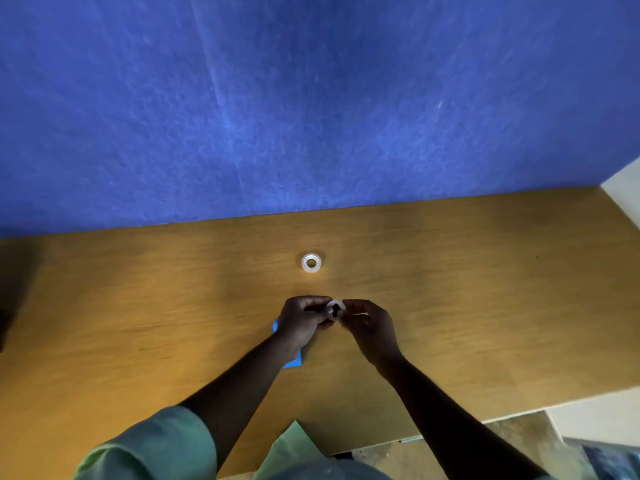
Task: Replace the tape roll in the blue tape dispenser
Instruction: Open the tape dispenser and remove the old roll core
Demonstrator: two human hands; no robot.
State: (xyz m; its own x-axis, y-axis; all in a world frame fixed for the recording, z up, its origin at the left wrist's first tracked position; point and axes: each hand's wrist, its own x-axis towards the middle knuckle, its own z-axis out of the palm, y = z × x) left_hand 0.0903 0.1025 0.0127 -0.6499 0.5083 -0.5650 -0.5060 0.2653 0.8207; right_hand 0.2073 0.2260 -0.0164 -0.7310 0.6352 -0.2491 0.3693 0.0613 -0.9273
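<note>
My left hand [303,322] and my right hand [369,323] meet above the middle of the wooden desk [485,289]. Between their fingertips they pinch a small pale tape ring [335,309] with a dark piece showing in its hole. The blue tape dispenser [292,360] lies on the desk under my left hand and wrist; only its edges show. A second white tape roll [311,262] lies flat on the desk a little beyond the hands, untouched.
A blue wall [311,98] rises directly behind the desk. The desk's right end meets a pale wall [623,188]. The front edge runs near my body, with floor [512,441] showing at lower right. Green sleeves cover my upper arms.
</note>
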